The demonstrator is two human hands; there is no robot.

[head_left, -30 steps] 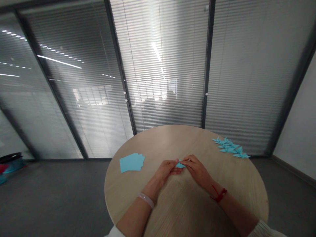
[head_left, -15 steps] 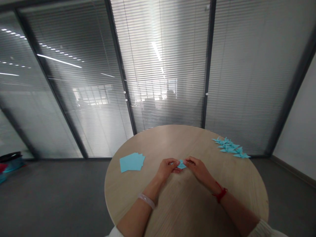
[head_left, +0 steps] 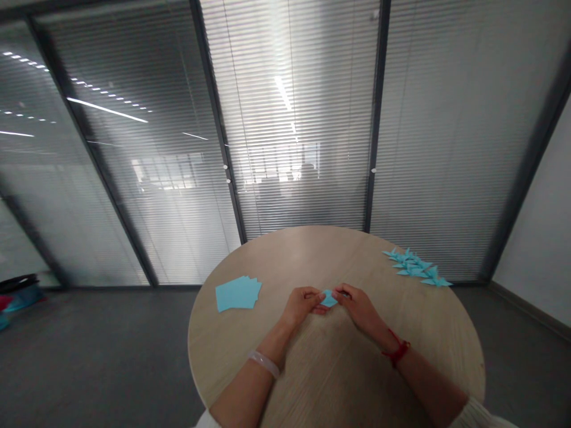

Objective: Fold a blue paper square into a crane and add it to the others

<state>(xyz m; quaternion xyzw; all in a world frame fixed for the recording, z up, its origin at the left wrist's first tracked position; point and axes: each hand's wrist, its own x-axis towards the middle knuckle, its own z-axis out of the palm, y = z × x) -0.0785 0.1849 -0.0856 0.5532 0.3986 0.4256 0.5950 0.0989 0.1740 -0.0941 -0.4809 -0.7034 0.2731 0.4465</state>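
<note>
A small folded piece of light blue paper sits between both hands, low over the middle of the round wooden table. My left hand pinches its left side with fingers closed. My right hand pinches its right side, fingers closed as well. A pale band is on my left wrist and a red cord on my right wrist. Most of the paper is hidden by my fingertips.
A fanned stack of light blue paper squares lies on the table's left part. Several folded blue paper figures lie in a row at the far right edge. Glass walls with blinds stand behind the table; grey floor surrounds it.
Both hands have shifted slightly and drawn closer together around the folded paper, which now shows less between the fingertips. The stack and the folded figures have not moved.
</note>
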